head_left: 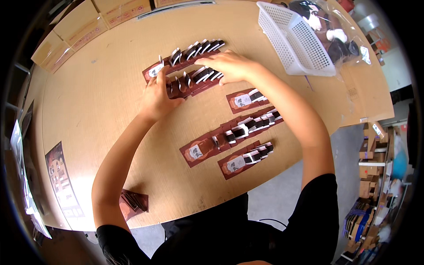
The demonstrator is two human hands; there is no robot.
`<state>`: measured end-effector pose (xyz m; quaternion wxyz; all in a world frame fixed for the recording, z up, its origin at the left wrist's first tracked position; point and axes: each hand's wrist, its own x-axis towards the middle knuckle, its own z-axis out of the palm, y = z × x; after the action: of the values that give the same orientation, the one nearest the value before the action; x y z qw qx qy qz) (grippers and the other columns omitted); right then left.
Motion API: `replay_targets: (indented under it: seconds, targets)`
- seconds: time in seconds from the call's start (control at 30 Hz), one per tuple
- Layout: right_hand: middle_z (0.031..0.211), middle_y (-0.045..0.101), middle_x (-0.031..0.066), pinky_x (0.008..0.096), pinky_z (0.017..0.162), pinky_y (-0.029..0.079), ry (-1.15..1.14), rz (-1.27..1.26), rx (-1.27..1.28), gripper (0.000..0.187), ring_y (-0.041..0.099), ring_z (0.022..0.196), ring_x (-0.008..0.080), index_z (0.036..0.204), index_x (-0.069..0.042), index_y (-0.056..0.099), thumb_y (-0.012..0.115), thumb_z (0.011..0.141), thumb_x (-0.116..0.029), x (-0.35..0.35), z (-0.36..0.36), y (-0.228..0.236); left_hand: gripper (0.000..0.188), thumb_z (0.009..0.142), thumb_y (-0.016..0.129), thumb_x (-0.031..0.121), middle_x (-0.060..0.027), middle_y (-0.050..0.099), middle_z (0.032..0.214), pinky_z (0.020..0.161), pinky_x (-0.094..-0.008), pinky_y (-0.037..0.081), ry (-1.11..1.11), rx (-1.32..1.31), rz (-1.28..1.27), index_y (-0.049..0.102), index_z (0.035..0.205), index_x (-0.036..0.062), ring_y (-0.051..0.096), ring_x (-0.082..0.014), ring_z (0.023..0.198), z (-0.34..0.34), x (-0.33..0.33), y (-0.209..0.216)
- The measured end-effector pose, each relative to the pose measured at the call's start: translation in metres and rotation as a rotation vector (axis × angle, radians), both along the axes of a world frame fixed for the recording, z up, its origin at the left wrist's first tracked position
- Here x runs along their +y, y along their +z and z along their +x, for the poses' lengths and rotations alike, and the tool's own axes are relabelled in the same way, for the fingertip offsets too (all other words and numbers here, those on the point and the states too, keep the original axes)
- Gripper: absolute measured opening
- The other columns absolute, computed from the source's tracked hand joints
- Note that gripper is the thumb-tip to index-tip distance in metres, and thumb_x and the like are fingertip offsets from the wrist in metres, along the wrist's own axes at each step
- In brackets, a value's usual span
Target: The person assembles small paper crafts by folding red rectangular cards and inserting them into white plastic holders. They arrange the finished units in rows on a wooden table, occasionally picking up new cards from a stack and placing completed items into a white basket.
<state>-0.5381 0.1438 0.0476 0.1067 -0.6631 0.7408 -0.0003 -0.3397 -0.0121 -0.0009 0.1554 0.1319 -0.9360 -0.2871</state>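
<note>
Near row: the dark red strip of overlapping cards (193,86) lies flat between my two sets of fingers, its black-and-white pieces slanting up along it.
Long axis: from my left fingers (161,75) it runs rightward and a little away from me, to my right fingers (210,61).
Nearer hand: neither, clearly; left hand (157,97) is at the left end, right hand (240,68) arches over the right end (the left end itself is hidden under my hand).
Left fingers: bent round that end, thumb on the side nearest me, the others on the far side; whether they press on the cards I cannot tell.
Right fingers: thumb and fingertips spread to either side of the row; contact or grasp, cannot tell.
Far row: a second dark red strip (183,66), just beyond the fingers of both hands and roughly parallel to the near one.
Closer to my body: three more rows, below and right of the right fingers: short (242,101), long (219,139), short again (234,165), all on much the same slant.
Farther right: white basket (309,72), on the table (110,110), well apart from the right fingers.
</note>
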Motion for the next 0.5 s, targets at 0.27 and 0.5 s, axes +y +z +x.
replay_targets:
  seconds: [0.27, 0.5]
  targets:
    - [0.120, 0.057, 0.0104, 0.0398, 0.096, 0.040, -0.041, 0.000, 0.026, 0.079, 0.055, 0.107, 0.0280, 0.132, -0.013, 0.041, 0.076, 0.062, -0.005, 0.032, -0.023, -0.006, 0.088, 0.061, 0.080, 0.015, -0.0163, 0.060, 0.108, 0.089, -0.0387, 0.045, -0.017, -0.039, -0.046, 0.030, 0.132, 0.0017, 0.054, -0.0328, 0.104, -0.025, 0.028, 0.010]
    - [0.122, 0.054, 0.0128, 0.0407, 0.098, 0.037, -0.134, 0.038, -0.031, 0.078, 0.049, 0.113, 0.0323, 0.132, -0.011, 0.041, 0.074, 0.062, -0.004, 0.060, -0.041, 0.000, 0.091, 0.062, 0.079, 0.017, -0.0149, 0.060, 0.109, 0.089, -0.0381, 0.045, -0.088, -0.049, -0.124, 0.026, 0.133, -0.0007, 0.053, -0.0336, 0.104, -0.054, 0.042, -0.001]
